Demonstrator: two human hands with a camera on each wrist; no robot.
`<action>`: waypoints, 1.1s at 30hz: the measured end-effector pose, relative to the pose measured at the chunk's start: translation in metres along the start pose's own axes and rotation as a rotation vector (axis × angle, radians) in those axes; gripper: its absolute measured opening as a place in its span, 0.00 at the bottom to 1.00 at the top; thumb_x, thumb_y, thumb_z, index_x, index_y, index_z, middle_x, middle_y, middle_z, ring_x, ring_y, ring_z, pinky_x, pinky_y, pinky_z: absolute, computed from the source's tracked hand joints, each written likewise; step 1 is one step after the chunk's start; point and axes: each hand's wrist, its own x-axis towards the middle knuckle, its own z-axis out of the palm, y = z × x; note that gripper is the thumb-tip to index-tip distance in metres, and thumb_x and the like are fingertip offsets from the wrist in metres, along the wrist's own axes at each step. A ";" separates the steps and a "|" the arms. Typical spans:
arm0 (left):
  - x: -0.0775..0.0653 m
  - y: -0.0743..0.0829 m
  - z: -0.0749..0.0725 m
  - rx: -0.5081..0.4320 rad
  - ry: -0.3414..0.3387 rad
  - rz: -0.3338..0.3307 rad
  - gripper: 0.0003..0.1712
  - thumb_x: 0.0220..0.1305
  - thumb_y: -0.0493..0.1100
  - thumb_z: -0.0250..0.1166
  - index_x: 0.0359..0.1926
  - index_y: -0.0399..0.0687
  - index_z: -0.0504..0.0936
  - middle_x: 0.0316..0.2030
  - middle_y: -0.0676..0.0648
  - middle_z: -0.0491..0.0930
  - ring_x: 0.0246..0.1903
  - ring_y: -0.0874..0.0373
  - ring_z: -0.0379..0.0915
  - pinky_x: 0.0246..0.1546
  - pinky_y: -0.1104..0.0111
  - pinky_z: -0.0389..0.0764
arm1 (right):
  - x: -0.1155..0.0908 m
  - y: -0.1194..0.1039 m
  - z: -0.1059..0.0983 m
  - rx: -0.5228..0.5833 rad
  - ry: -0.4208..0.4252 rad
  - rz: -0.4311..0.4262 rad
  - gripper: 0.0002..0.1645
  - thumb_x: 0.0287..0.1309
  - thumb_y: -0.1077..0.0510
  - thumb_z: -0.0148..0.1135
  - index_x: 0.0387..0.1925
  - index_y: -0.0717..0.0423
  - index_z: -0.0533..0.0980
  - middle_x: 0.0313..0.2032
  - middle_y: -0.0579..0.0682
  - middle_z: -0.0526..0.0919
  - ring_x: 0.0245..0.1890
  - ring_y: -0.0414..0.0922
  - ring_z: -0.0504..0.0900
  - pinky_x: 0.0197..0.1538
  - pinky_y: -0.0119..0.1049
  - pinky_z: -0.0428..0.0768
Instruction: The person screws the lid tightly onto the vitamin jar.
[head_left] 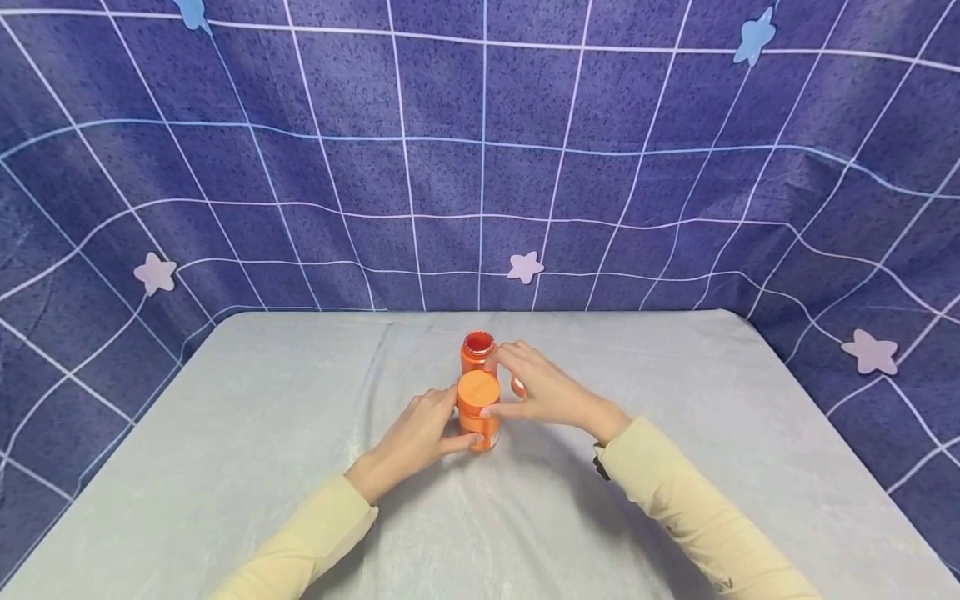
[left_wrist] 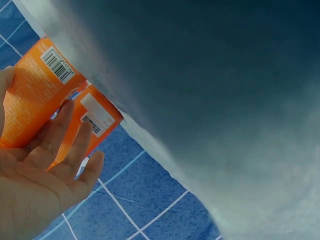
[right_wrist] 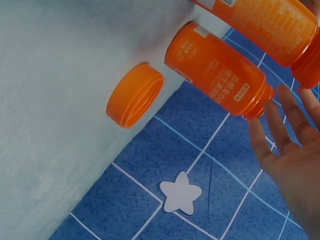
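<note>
A capped orange bottle (head_left: pixel 472 425) stands upright on the table, with my left hand (head_left: pixel 422 429) gripping its body, thumb across the front. My right hand (head_left: pixel 547 390) holds its orange cap (head_left: pixel 478 390) between thumb and forefinger; the other fingers extend past it in the right wrist view. Right behind stands a second orange bottle (right_wrist: pixel 215 70), its mouth (head_left: pixel 478 342) uncovered. A loose orange cap (right_wrist: pixel 135 95) rests on its side on the table to the right, partly hidden by my right hand in the head view. Barcodes show on both bottles in the left wrist view.
A pale grey cloth covers the table (head_left: pixel 262 400). Behind it and along both sides hangs a blue curtain (head_left: pixel 442 175) with a line grid and stars.
</note>
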 end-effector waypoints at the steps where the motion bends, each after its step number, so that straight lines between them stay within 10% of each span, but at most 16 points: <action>1: 0.000 0.000 0.000 -0.001 -0.002 -0.002 0.37 0.47 0.58 0.68 0.55 0.45 0.70 0.33 0.52 0.79 0.35 0.56 0.74 0.41 0.59 0.72 | 0.000 -0.001 0.000 -0.005 0.001 0.008 0.29 0.43 0.41 0.69 0.44 0.50 0.70 0.41 0.41 0.75 0.39 0.38 0.66 0.43 0.35 0.68; 33: 0.002 -0.001 -0.001 -0.057 -0.011 0.014 0.36 0.48 0.58 0.68 0.56 0.50 0.69 0.42 0.51 0.81 0.39 0.55 0.77 0.45 0.59 0.73 | 0.002 0.002 -0.007 0.090 -0.067 -0.140 0.30 0.49 0.54 0.67 0.55 0.56 0.71 0.54 0.47 0.77 0.54 0.43 0.72 0.58 0.41 0.68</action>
